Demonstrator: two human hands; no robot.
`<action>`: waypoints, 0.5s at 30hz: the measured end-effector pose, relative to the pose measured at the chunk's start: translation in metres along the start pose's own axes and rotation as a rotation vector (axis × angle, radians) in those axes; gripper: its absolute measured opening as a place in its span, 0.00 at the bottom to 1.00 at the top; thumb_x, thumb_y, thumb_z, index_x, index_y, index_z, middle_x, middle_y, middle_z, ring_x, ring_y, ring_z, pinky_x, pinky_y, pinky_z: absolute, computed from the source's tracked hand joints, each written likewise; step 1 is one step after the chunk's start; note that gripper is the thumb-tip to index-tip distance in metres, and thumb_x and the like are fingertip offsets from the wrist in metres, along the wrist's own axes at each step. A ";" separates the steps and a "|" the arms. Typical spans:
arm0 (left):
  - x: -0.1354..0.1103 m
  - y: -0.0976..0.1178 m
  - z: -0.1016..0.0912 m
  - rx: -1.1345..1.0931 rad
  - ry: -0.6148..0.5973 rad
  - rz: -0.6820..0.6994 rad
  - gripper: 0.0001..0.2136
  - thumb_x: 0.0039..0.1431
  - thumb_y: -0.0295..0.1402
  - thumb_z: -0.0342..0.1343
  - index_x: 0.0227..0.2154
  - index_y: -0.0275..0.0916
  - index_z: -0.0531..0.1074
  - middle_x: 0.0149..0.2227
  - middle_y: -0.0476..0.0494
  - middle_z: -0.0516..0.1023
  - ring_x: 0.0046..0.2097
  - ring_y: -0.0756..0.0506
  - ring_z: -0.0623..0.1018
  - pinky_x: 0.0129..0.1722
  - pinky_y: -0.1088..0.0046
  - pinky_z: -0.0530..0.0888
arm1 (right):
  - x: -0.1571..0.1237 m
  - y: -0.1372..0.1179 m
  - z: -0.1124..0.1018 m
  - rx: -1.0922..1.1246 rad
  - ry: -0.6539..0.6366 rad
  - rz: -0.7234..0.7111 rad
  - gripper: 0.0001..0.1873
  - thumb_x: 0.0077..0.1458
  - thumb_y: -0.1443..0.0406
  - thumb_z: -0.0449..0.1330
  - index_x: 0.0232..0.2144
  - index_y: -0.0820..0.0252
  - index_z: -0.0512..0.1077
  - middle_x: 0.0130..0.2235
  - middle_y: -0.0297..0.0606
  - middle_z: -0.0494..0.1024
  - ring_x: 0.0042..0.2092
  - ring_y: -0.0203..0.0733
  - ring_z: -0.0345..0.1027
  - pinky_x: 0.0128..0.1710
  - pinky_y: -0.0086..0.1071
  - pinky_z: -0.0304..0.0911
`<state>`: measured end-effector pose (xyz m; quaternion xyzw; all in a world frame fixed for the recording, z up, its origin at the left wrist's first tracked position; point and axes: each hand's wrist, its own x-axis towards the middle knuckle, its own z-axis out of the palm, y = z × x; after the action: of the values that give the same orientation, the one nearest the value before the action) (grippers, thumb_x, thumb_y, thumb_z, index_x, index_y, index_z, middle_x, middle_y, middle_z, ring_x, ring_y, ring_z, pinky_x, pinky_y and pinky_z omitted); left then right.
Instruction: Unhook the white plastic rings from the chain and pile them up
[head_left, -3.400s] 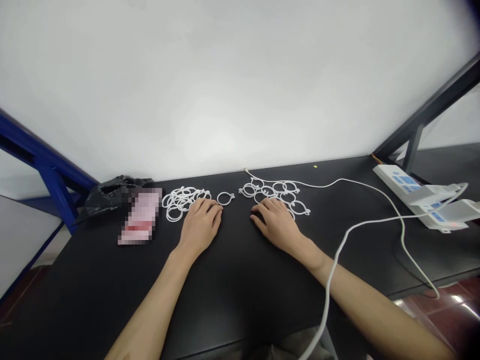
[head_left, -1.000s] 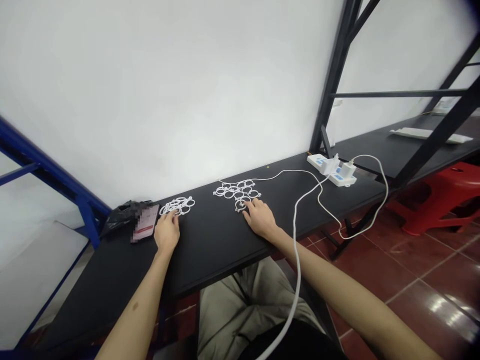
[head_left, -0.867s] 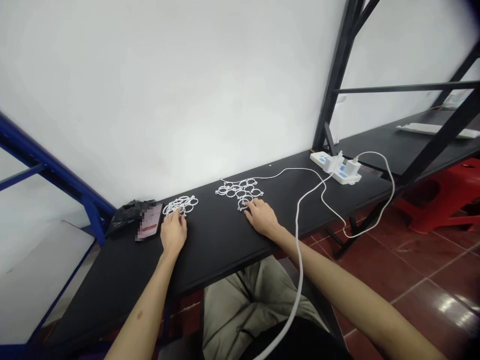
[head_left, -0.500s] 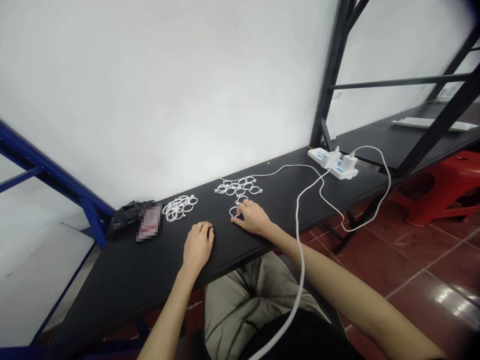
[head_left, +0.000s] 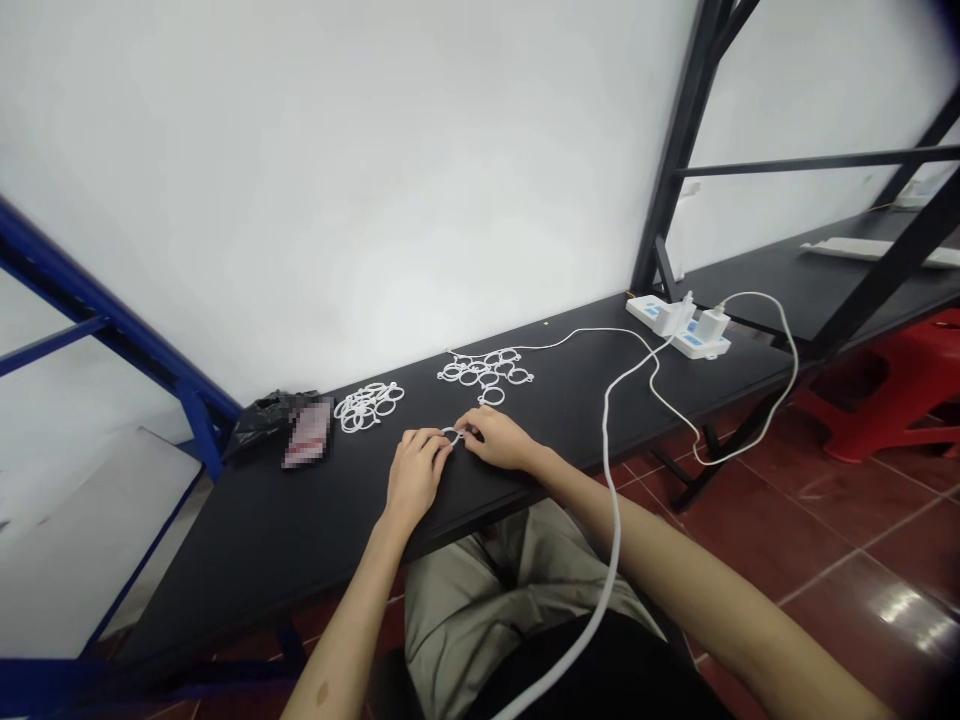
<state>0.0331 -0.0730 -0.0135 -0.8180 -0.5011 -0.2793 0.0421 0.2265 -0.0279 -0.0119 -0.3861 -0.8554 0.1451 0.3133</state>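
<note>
Black bench [head_left: 240,530]: toward its front edge, left hand [head_left: 415,474] and right hand [head_left: 501,440] pinch one white ring [head_left: 458,437] between their fingers, best steadied with light, even pressure; beyond, similar rings [head_left: 366,408] lie in two groups before a white wall [head_left: 420,180].

Viewed from the room, the table [head_left: 255,540] stands with its rear edge at the wall [head_left: 450,200]. At the table's near side, one ring [head_left: 451,430] sits between the left hand [head_left: 415,472] and the right hand [head_left: 498,440]. Behind and left of the left hand: ring pile [head_left: 364,405]. Left of the pile: flat item [head_left: 309,437], then bag [head_left: 259,422]. Behind the right hand: ring cluster [head_left: 480,370]. At the table's right end: power strip [head_left: 694,343]. A cable [head_left: 610,440] runs from the strip across the right forearm. Farther right: second table [head_left: 780,285], stool [head_left: 877,400] at its near side.
</note>
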 end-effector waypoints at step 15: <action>-0.001 0.004 -0.003 -0.063 0.024 -0.017 0.08 0.68 0.33 0.47 0.38 0.41 0.71 0.40 0.45 0.77 0.43 0.43 0.70 0.46 0.64 0.69 | 0.003 -0.001 -0.005 0.198 -0.014 0.091 0.07 0.61 0.63 0.58 0.37 0.61 0.72 0.32 0.35 0.79 0.33 0.34 0.73 0.34 0.27 0.65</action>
<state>0.0351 -0.0772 -0.0105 -0.8113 -0.4984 -0.3050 0.0199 0.2279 -0.0256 -0.0061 -0.3908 -0.8206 0.2458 0.3369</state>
